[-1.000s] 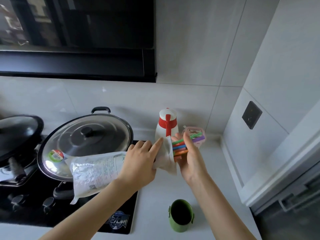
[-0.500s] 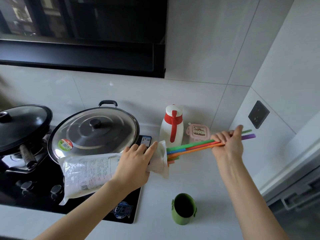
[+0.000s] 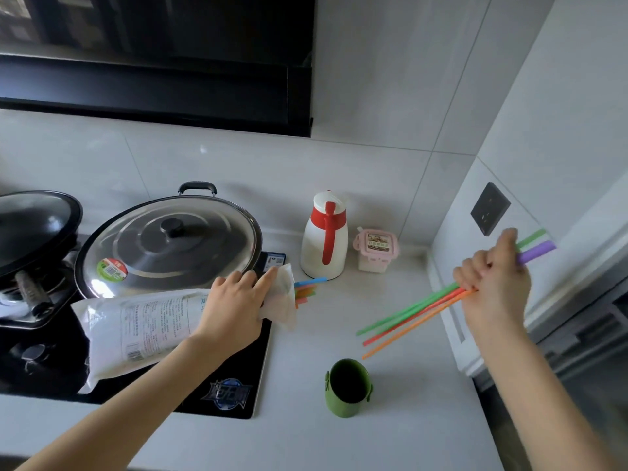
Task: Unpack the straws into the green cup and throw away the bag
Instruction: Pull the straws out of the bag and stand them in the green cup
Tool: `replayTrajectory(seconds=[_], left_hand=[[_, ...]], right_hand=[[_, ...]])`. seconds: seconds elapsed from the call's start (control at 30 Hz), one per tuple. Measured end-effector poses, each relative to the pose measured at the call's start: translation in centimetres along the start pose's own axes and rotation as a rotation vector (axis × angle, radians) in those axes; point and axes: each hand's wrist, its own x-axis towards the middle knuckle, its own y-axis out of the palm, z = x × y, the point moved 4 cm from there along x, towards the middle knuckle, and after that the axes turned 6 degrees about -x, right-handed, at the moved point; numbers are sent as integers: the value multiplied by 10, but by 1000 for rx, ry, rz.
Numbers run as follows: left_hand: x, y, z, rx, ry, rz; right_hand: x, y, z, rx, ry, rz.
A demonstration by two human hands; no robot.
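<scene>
Nearest, on the counter [image 3: 306,436], the green cup [image 3: 343,406] stands upright just right of the hob [image 3: 234,385], and no straw shows in its dark inside, so by the look of it nothing has been unpacked into it yet. Beyond it and to the right, the right hand [image 3: 492,287] is clenched round a bunch of straws [image 3: 414,317], green, red, orange and purple. They are fully out of the bag. Their lower tips slant down and left and hang in the air a little beyond the cup, not in it. Left of that, the left hand [image 3: 234,300] grips the bag [image 3: 136,324] just behind its open mouth and holds it roughly level over the hob's right part, closed end to the left. More straw ends [image 3: 306,290], blue, green, orange and red, poke out of the mouth, so at least one further pull seems to be left. I judge the task under halfway: one bunch drawn but not dropped, the rest to draw, the bag unemptied and not thrown away; no bin is in view. Farther back stand a lidded wok [image 3: 170,239], a white jug [image 3: 324,239] and a pink box [image 3: 375,248] against the wall.
</scene>
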Motion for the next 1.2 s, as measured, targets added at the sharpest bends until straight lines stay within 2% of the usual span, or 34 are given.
replayTrajectory(seconds=[0.23,0.4,0.7,0.83,1.03,1.1,1.13,1.2], left_hand=[[1,4,-9,24,33,20],[0,5,-15,22,57,49],[6,-2,-25,11,116,17],[11,-9,-31,-25,138,2],[19,-12,-37,-18,150,-2],[20,-12,-38,-15,159,-6],[21,-12,-39,-11,166,-15],[23,-14,-40,-23,173,-26]], right_hand=[[-53,5,-106,-239,55,138],[-64,-2,-158,-395,187,218],[-23,-11,-139,-449,379,271],[-5,-12,-120,-468,387,273],[-7,-20,-131,-495,437,239],[-9,-22,-131,-599,392,234],[-9,-24,-127,-703,311,218],[-13,-25,-106,-977,-14,138]])
